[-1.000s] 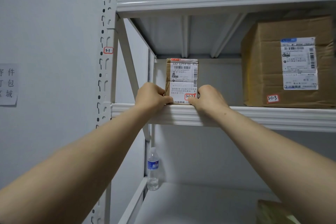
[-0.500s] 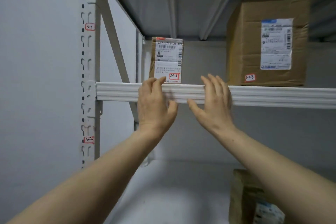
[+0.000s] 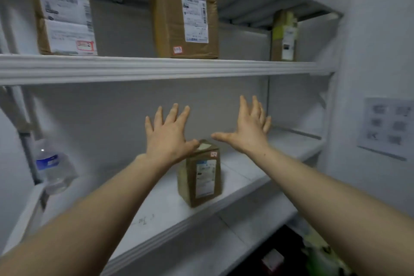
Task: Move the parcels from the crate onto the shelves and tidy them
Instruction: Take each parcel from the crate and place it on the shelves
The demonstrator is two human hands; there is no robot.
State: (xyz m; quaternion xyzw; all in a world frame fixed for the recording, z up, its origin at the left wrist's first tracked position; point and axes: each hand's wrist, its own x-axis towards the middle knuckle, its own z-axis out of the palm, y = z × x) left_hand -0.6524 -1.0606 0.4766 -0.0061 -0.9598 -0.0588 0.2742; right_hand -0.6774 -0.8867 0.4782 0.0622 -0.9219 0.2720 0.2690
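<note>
My left hand [image 3: 167, 134] and my right hand [image 3: 248, 129] are raised with fingers spread, holding nothing, in front of the middle shelf [image 3: 156, 215]. A small brown parcel [image 3: 200, 175] with a white label stands on that shelf just below and between my hands; my left thumb is near its top, and I cannot tell whether it touches. On the upper shelf [image 3: 156, 67] stand a small labelled parcel [image 3: 63, 18] at the left, a larger brown box [image 3: 186, 11] in the middle and a narrow parcel [image 3: 284, 36] at the right.
A plastic water bottle [image 3: 52, 166] stands at the left end of the middle shelf beside the upright. A paper sheet [image 3: 387, 127] hangs on the right wall. Dark, blurred items [image 3: 313, 253] lie low at the right.
My hands let go of the small parcel on the upper shelf and dropped, fingers spread, to the middle shelf. The view swung right and down.
</note>
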